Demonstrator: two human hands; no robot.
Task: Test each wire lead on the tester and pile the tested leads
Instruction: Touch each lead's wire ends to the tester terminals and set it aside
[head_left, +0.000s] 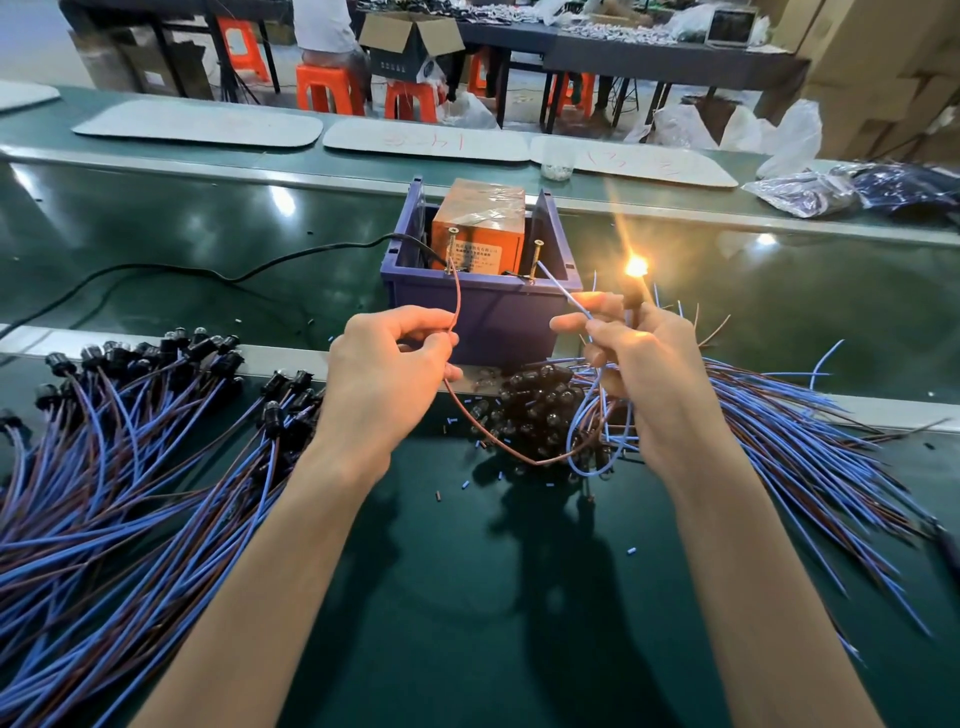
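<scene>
Left hand (389, 364) pinches brown wire (456, 296), tip on the tester's (480, 228) left screw (451, 248). Right hand (641, 364) pinches blue wire (563, 292), tip at right screw (535, 255), and grips the lit bulb's (636, 267) socket. Tester sits in purple bin (493, 317) on green worktop (467, 597), left pile (130, 457) and right pile (779, 415) of leads either side.

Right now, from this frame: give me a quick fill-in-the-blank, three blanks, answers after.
1. The left hand pinches a wire whose colour is ____.
2. The right hand holds the blue wire against a screw terminal, and the bulb is ____.
3. The tester in the blue bin has a casing coloured ____.
Missing words: brown; lit; orange.
</scene>
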